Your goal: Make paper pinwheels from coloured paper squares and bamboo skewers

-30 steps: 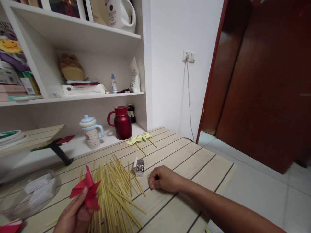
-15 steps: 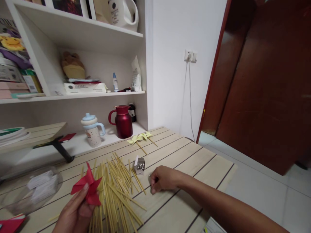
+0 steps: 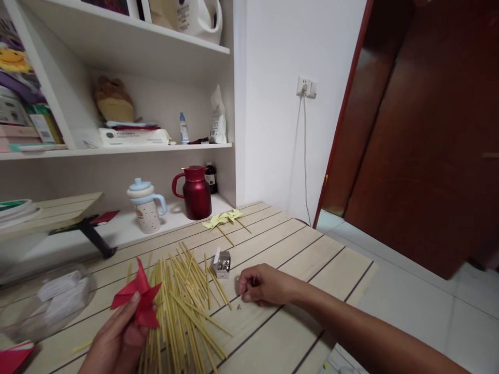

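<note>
My left hand (image 3: pixel 117 340) holds a red folded paper pinwheel (image 3: pixel 136 298) above a pile of thin wooden sticks (image 3: pixel 183 301) on the slatted wooden table (image 3: pixel 296 259). My right hand (image 3: pixel 265 284) rests on the table right of the sticks, fingers curled over something very small that I cannot make out. A tiny pin (image 3: pixel 238 306) lies just by its fingertips. A small open box of metal pins (image 3: pixel 222 264) stands a little behind and left of that hand. Two yellow pinwheels on sticks (image 3: pixel 226 221) lie farther back.
A clear plastic bag with white pieces (image 3: pixel 50 304) lies at the left. More red paper (image 3: pixel 13 356) shows at the bottom left corner. White shelves behind hold a red jug (image 3: pixel 195 192) and a spouted cup (image 3: pixel 146 208). The table's right edge (image 3: pixel 358 296) drops to the tiled floor.
My right hand has shifted slightly on the table by the pin box. My left hand keeps the red pinwheel in about the same place.
</note>
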Available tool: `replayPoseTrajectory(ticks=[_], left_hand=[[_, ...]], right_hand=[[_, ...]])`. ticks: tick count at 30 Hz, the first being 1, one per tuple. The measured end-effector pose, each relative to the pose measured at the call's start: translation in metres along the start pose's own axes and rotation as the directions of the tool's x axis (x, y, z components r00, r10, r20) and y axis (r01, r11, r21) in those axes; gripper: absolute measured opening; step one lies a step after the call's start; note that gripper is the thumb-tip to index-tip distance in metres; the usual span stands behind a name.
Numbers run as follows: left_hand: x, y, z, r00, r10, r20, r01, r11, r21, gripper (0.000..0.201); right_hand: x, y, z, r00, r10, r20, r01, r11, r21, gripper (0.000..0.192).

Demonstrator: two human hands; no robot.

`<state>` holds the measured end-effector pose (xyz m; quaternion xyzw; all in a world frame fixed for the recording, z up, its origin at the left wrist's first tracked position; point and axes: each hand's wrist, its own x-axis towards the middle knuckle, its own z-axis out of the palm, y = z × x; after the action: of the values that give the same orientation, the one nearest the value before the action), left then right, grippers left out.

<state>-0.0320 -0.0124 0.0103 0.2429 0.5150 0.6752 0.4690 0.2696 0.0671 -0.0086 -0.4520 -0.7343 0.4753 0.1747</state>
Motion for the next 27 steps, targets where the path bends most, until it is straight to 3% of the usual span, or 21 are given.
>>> replayPoseTrajectory(ticks=[3, 7, 11, 15, 19, 21, 27], left_hand=[[0.009, -0.01, -0.008, 0.994, 0.079, 0.073, -0.092, 0.976, 0.196, 0.041], [0.013, -0.015, -0.012, 0.996, 0.073, 0.058, -0.084, 0.974, 0.21, 0.045], [0.011, -0.013, -0.015, 0.986, 0.146, 0.079, -0.162, 0.944, 0.287, 0.046], [0.01, -0.012, -0.01, 0.992, 0.102, 0.075, -0.115, 0.976, 0.184, 0.048], [0.007, -0.007, 0.005, 0.993, -0.066, 0.094, 0.07, 0.997, -0.041, 0.02], [0.005, -0.005, 0.01, 0.986, -0.127, 0.108, 0.14, 0.983, -0.12, 0.017], [0.003, -0.002, 0.011, 0.984, -0.141, 0.105, 0.157, 0.974, -0.166, 0.019]], right_hand=[[-0.006, 0.0, 0.0, 0.999, -0.008, -0.046, 0.007, 1.0, -0.015, 0.012], [-0.007, -0.002, 0.002, 0.994, -0.017, -0.105, 0.007, 0.995, -0.102, 0.018], [-0.004, -0.004, 0.007, 0.992, -0.029, -0.121, 0.009, 0.987, -0.16, 0.014], [-0.003, -0.005, 0.014, 0.992, -0.063, -0.107, 0.045, 0.985, -0.166, 0.011], [-0.005, -0.007, 0.017, 0.991, -0.093, -0.096, 0.078, 0.985, -0.153, 0.013], [-0.006, -0.008, 0.018, 0.99, -0.098, -0.105, 0.082, 0.986, -0.148, 0.013], [-0.006, -0.006, 0.02, 0.988, -0.115, -0.106, 0.106, 0.99, -0.087, 0.012]])
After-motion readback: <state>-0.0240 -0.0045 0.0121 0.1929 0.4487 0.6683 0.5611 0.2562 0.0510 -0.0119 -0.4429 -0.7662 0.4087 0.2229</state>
